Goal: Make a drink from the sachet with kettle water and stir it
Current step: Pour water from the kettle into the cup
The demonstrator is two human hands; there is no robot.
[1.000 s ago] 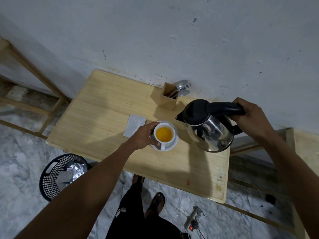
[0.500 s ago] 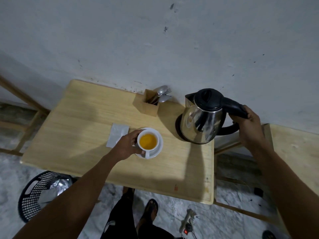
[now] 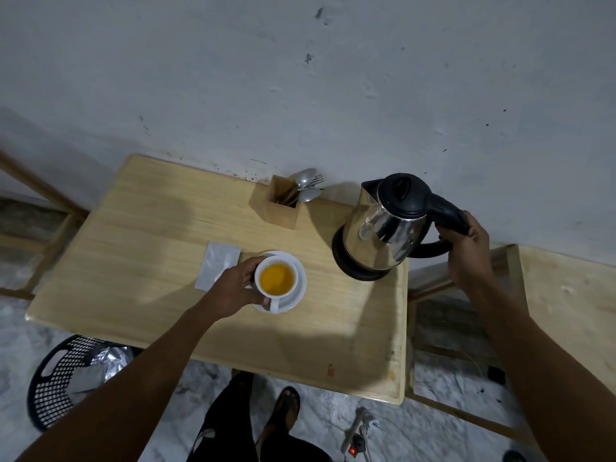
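While my left hand (image 3: 233,288) is cupping the white cup (image 3: 276,280) on its saucer (image 3: 298,285) to steady it, my right hand (image 3: 466,243) is closing around the kettle (image 3: 383,231) handle, seating it on its base (image 3: 353,271) at two o'clock. Spoons in the wooden holder (image 3: 278,208) are waiting at twelve, for stirring. A white sachet (image 3: 218,266) is lying at nine, partly under my left hand.

Count: 1 table (image 3: 140,258), 1 kettle (image 3: 383,235), 1 cup (image 3: 276,278) on 1 saucer (image 3: 298,293), 1 sachet (image 3: 218,266), 1 wooden holder (image 3: 278,208) with at least 2 spoons (image 3: 308,186) and 1 fork (image 3: 316,179), 1 basket (image 3: 56,388), 1 power strip (image 3: 358,435), 2 hands: left hand (image 3: 233,290), right hand (image 3: 468,248).
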